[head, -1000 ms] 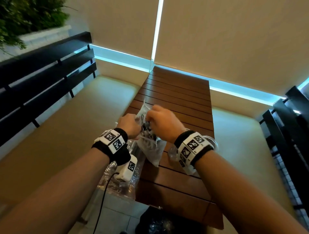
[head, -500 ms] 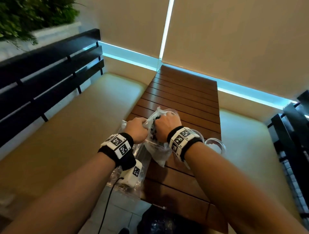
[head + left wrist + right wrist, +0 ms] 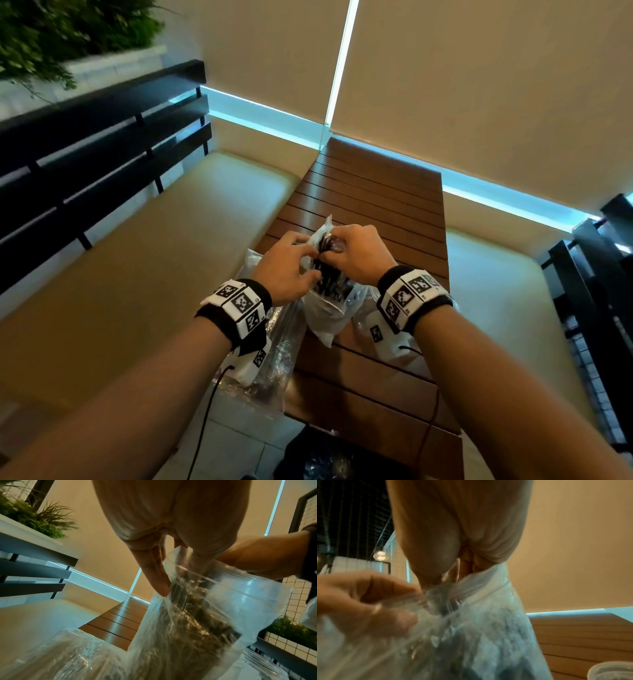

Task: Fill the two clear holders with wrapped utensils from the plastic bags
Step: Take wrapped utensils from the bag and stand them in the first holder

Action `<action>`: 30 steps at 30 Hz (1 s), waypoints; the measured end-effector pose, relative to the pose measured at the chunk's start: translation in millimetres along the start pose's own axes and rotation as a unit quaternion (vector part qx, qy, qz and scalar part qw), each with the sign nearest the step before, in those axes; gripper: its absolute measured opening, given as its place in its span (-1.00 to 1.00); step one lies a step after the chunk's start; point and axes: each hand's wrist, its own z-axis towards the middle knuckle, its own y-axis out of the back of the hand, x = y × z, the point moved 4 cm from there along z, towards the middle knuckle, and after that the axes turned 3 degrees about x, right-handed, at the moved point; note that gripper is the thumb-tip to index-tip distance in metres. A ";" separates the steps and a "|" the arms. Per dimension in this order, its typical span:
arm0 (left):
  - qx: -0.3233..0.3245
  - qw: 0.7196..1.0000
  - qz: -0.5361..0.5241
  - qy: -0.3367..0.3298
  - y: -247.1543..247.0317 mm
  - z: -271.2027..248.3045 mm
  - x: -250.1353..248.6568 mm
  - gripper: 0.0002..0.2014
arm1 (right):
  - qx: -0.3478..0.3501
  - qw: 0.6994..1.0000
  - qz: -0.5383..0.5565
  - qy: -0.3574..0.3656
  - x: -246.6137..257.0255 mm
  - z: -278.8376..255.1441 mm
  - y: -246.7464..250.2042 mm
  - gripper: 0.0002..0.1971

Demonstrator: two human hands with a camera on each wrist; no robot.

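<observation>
While my left hand [image 3: 287, 265] and right hand [image 3: 356, 253] both pinch the mouth of the plastic bag [image 3: 329, 308] at mid-frame above the desk [image 3: 376, 205], a sharp tug could split it, spilling wrapped utensils [image 3: 330, 277].

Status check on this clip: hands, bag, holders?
Left hand and right hand pinch the plastic bag mouth. Wrapped utensils inside. One clear holder visible, contents unclear.

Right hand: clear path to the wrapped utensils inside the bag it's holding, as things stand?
Probably yes. The right hand and left hand both grip the plastic bag at its mouth, and the dark wrapped utensils sit just below the fingers. Whether the mouth is fully open is unclear.
</observation>
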 end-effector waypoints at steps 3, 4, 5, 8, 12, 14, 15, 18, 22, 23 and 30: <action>0.007 1.000 -0.010 0.009 -2.3 8.0 -1.1 -0.39 | -0.035 0.996 0.076 -0.008 -1.2 -0.4 7.7 -0.90; 0.005 1.000 -0.006 0.011 -2.4 10.6 -2.7 -0.36 | -0.041 0.995 0.095 -0.008 -1.4 -0.2 7.8 -0.90; 0.002 1.000 -0.004 0.013 -3.5 13.4 -4.3 -0.35 | -0.049 0.993 0.112 -0.009 -1.0 -0.2 7.9 -0.90; -0.023 0.999 -0.022 0.028 -4.9 20.1 -8.2 -0.42 | -0.078 0.981 0.174 -0.016 2.5 -1.2 9.3 -0.87; -0.055 0.998 -0.041 0.004 -7.6 30.0 -1.3 -0.61 | -0.087 0.950 0.297 -0.034 5.0 -3.0 0.8 -0.78; -0.076 0.996 -0.036 -0.005 -7.3 32.0 4.8 -0.68 | -0.056 0.944 0.323 -0.025 5.9 -3.1 -5.2 -0.63; -0.084 0.996 -0.033 -0.006 -6.7 31.8 6.2 -0.73 | -0.040 0.948 0.314 -0.019 6.0 -3.1 -7.0 -0.54; -0.091 0.995 -0.028 0.010 -2.7 31.4 5.4 -0.81 | -0.013 0.967 0.256 -0.016 1.6 1.4 -13.5 -0.43; -0.078 0.996 -0.035 0.023 -5.9 35.1 3.7 -0.82 | -0.024 0.994 0.102 -0.010 -4.2 9.5 -31.2 -0.43; -0.062 0.997 -0.037 0.020 -7.6 35.9 3.1 -0.82 | -0.033 0.995 0.097 -0.009 -5.1 11.0 -33.9 -0.44; -0.006 0.996 -0.083 0.032 -2.0 41.5 9.8 -0.60 | -0.121 0.978 0.168 -0.026 -5.9 17.7 -38.0 -0.87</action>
